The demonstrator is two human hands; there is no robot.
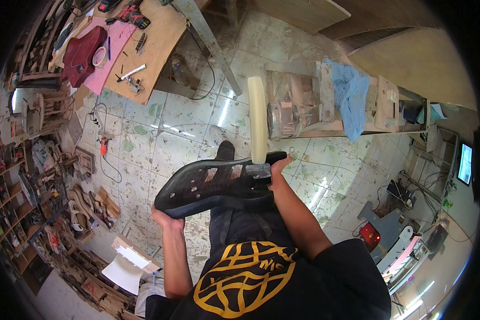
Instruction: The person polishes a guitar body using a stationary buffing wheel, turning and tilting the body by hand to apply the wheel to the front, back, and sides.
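Note:
A glossy black electric guitar body (200,186) with cut-outs and several small holes lies across the middle, held up in front of me with both hands. My left hand (168,218) grips its rounded end from below, and the fingers are mostly hidden underneath. At the other end my right hand (279,172) holds the body beside its bare metallic-looking neck pocket (258,170). Just beyond that pocket stands a cream-coloured buffing wheel (257,120), seen edge-on. The wheel's near edge meets the body's far edge in view; I cannot tell whether they touch.
The wheel is mounted on a wooden frame (325,125) with a blue cloth (349,98) draped over it. A workbench (160,42) at the far left bears a dark red guitar body (84,56) and a drill (133,15). An orange corded tool (104,145) lies on the tiled floor.

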